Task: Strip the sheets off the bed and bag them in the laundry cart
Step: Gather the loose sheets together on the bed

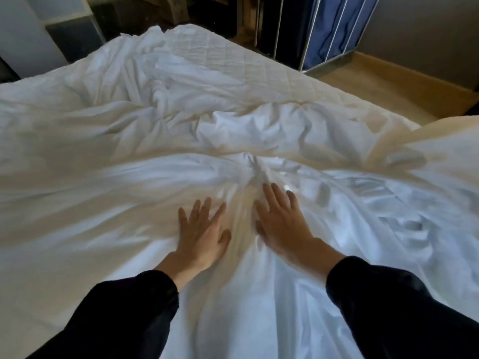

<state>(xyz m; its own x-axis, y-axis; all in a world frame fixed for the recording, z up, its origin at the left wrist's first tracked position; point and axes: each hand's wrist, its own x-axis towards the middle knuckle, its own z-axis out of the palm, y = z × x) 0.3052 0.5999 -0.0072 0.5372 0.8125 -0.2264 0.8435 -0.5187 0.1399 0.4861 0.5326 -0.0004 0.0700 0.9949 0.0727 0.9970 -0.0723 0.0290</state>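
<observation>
Left grip (202, 234): fingers straight and spread, palm flat on the sheets (116, 156); pinches nothing.
Right grip (282, 221): likewise spread flat, just beside the left; fingertips blurred.
Ridge (246, 200): raised fold of sheet bunched between the two palms, touching both.
Sheets: on the bed, loose and rumpled over most of it; none in the cart. Far corner already off, quilted pad (207, 47) bare there.
Cart (329, 29): blue cloth, metal frame, on the floor (375, 84) beyond the far right corner, well apart from both grips.
Stage (judged): gathering; bagging not yet begun.
Risk 1: flat palms have no hold. A pull from here would likely slide over the cloth and leave the bundle behind.
Risk 2: if only the ridge is taken up, the wide slack left and right may trail, drag on the floor, or get trodden on during the carry.
Risk 3: a corner tucked in out of view could snag and jerk the load; cannot tell whether one is.
Risk 4: the pad may lift too if caught in the same handful.
</observation>
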